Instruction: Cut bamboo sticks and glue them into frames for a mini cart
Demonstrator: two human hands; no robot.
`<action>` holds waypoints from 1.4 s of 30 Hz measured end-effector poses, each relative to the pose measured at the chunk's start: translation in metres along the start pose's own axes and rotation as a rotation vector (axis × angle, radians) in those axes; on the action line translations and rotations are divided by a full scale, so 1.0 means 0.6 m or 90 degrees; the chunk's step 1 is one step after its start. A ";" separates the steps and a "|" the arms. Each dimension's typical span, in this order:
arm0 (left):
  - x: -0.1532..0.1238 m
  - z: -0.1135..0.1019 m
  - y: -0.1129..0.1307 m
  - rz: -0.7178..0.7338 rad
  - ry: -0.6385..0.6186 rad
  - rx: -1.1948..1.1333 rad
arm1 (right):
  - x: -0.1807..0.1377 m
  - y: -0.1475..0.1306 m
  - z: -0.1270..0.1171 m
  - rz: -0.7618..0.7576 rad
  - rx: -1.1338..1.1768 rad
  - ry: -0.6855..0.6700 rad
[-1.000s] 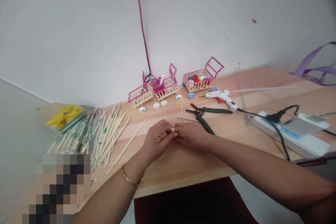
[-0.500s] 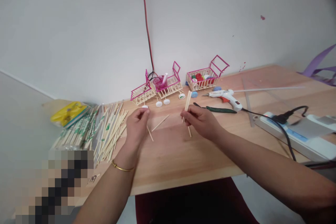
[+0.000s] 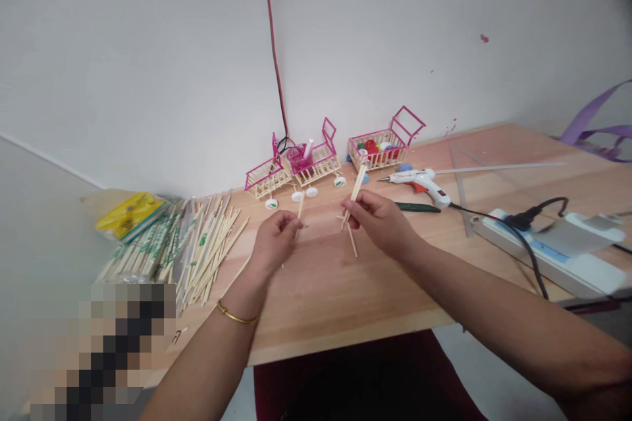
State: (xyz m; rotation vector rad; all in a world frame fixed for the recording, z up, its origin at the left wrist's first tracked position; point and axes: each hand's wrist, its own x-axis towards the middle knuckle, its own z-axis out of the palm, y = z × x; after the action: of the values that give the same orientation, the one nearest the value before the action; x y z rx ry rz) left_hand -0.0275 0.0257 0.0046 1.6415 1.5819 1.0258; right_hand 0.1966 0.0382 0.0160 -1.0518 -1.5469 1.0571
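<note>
My left hand [image 3: 276, 237] is closed in a pinch on a short wooden stick [image 3: 301, 206] that points up above the tabletop. To its right, my right hand [image 3: 379, 220] grips a small bundle of wooden sticks [image 3: 357, 188], tilted upward. Below that hand, another stick [image 3: 352, 241] slants down toward the table; I cannot tell whether it is held or lying there. Behind the hands stand small carts built of sticks with magenta rims: a left cart [image 3: 269, 179], a middle cart [image 3: 318, 161] and a right cart [image 3: 378, 148] with colourful bits inside.
Loose sticks [image 3: 217, 250] and plastic-wrapped stick packs [image 3: 148, 247] lie at left beside a yellow packet [image 3: 129, 214]. At right are a glue gun [image 3: 419, 183], a green-handled tool [image 3: 417, 207], clear rulers [image 3: 461, 191] and a power strip [image 3: 548, 256] with cables.
My left hand has moved right and now has a short stick raised in its fingers. The bundle in my right hand leans more to the right. The view has shifted slightly.
</note>
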 end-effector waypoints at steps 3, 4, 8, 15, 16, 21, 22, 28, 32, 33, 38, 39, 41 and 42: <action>0.002 0.001 0.001 -0.066 0.014 -0.301 | 0.007 0.001 -0.015 -0.009 0.009 0.108; 0.001 0.002 0.003 -0.075 0.023 -0.355 | 0.009 0.001 -0.019 -0.012 0.014 0.135; -0.002 0.000 0.016 -0.071 0.047 -0.466 | 0.011 -0.002 -0.026 -0.020 0.024 0.148; 0.019 -0.044 0.017 0.018 0.240 -0.536 | 0.003 0.000 -0.011 -0.038 -0.024 0.040; 0.021 -0.047 0.014 0.018 0.256 -0.537 | 0.003 0.003 -0.009 -0.037 -0.024 0.027; 0.009 -0.017 0.010 -0.030 0.160 -0.452 | -0.001 0.011 -0.002 -0.056 -0.070 -0.056; 0.003 -0.007 0.011 -0.027 0.095 -0.402 | -0.003 0.011 0.001 -0.069 -0.087 -0.083; -0.022 0.033 0.022 0.024 -0.087 -0.249 | -0.014 0.010 0.022 -0.156 -0.245 -0.242; -0.024 0.038 0.024 0.040 -0.087 -0.261 | -0.015 0.019 0.029 -0.159 -0.324 -0.261; -0.025 0.039 0.024 0.041 -0.086 -0.259 | -0.015 0.021 0.030 -0.166 -0.345 -0.264; -0.029 0.040 0.020 0.059 -0.124 -0.199 | -0.017 0.022 0.034 -0.169 -0.430 -0.282; -0.030 0.039 0.021 0.079 -0.129 -0.177 | -0.017 0.021 0.035 -0.174 -0.432 -0.288; -0.032 0.034 0.026 0.143 -0.117 -0.127 | -0.017 0.020 0.036 -0.196 -0.430 -0.303; -0.033 0.032 0.031 0.179 -0.101 -0.104 | -0.017 0.019 0.037 -0.209 -0.430 -0.311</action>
State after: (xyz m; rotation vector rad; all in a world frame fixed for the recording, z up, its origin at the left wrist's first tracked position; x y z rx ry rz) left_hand -0.0011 0.0057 0.0087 1.8147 1.1556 1.1027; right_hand 0.1785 0.0284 -0.0013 -0.9492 -2.4845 0.5827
